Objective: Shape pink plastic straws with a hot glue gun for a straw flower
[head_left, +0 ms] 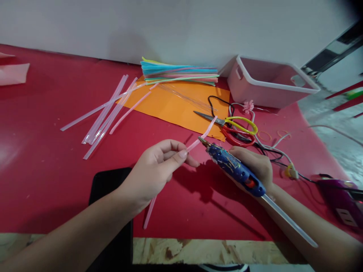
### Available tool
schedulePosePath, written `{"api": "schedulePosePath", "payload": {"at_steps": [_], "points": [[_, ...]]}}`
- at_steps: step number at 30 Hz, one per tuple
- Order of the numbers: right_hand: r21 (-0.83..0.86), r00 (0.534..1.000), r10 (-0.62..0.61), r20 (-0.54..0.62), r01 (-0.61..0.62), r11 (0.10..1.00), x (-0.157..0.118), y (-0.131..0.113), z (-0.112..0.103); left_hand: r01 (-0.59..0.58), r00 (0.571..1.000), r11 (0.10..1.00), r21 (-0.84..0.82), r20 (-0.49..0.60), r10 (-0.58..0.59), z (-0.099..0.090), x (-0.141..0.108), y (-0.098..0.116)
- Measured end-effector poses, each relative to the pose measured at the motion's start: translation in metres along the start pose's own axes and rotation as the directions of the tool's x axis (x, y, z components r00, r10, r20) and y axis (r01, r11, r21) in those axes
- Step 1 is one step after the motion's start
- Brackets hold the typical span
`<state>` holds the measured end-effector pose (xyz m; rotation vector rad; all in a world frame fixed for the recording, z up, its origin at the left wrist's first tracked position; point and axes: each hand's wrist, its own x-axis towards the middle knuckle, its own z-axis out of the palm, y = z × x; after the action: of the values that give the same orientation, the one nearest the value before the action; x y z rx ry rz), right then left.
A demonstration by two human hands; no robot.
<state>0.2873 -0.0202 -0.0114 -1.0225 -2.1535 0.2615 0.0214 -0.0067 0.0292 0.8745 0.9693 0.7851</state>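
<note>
One strip of flaky chipboard (210,252) edges the smooth red tabletop (51,177); one flat black slab (109,185) lies under the left forearm. The left hand (159,166) pinches one fuzzy pink stem (210,126) between thumb and fingers, above the tabletop. The right hand (252,162) wraps around one blue glue gun (235,166), a translucent stick (289,221) jutting from its back; its metal nozzle sits at the stem, contact unclear. To the right is one glossy purple socket box (337,204). Beyond lie one pair of scissors (241,130), with one yellow and one red handle loop, two thin rings (264,136), at least four translucent sticks (98,113) and one orange sheet (176,107). Farther back are one uncountable fuzzy bundle (178,71) and one smooth plastic bin (263,90) with slot handles.
</note>
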Motion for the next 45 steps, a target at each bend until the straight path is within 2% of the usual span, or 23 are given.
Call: {"api": "schedulePosePath", "payload": {"at_steps": [14,23,32,39,45], "points": [[0.010,1.000,0.017,0.026,-0.017,1.000,-0.004,0.003,0.000,0.010,1.000,1.000,-0.023,0.005,-0.010,0.001,0.002,-0.002],[0.044,1.000,0.027,-0.006,-0.027,0.999,-0.013,0.007,0.005,0.009,1.000,1.000,-0.014,0.017,-0.009,0.001,0.002,-0.002],[0.023,1.000,-0.008,-0.012,0.008,1.000,-0.012,0.006,0.005,0.010,0.999,1.000,-0.010,-0.038,-0.010,-0.001,0.003,-0.006],[0.036,0.999,0.040,-0.026,-0.039,0.999,-0.012,0.004,0.005,0.002,0.999,1.000,-0.006,-0.033,-0.002,-0.002,0.002,-0.006],[0.013,1.000,0.002,-0.021,-0.001,1.000,-0.010,0.003,0.005,0.000,1.000,1.000,0.009,-0.031,0.000,-0.001,0.001,-0.004]]}}
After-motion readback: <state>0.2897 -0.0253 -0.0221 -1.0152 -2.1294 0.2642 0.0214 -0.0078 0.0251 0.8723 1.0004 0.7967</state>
